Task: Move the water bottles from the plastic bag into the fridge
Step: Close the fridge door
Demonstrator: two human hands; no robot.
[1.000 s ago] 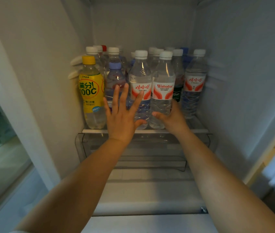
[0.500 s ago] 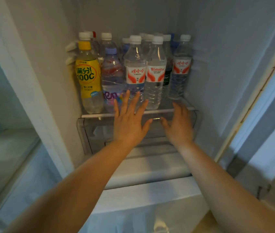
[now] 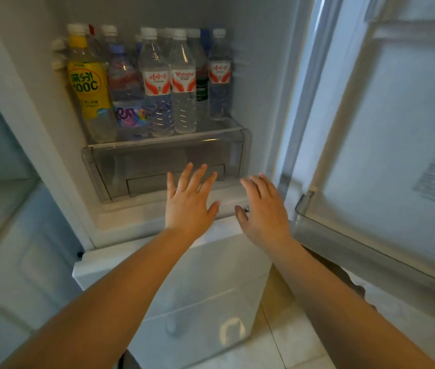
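Several clear water bottles (image 3: 183, 83) with red-and-white labels and white caps stand upright on the fridge shelf (image 3: 211, 130), packed in rows. A yellow-labelled drink bottle (image 3: 89, 89) stands at the shelf's front left, with a purple-labelled bottle (image 3: 128, 102) beside it. My left hand (image 3: 188, 203) and my right hand (image 3: 263, 209) hover in front of the fridge, below the shelf, fingers spread and straight, holding nothing. The plastic bag is out of view.
A clear crisper drawer (image 3: 99, 171) sits under the shelf. The open fridge door (image 3: 386, 155) stands at the right, its lower bin rail (image 3: 344, 235) near my right wrist. The white freezer drawer front (image 3: 197, 302) is below my arms, above a tiled floor (image 3: 291, 342).
My right hand let go of a front-row bottle, and both hands drew back from the shelf and down to below the crisper drawer. The view pulled back and the door came into sight.
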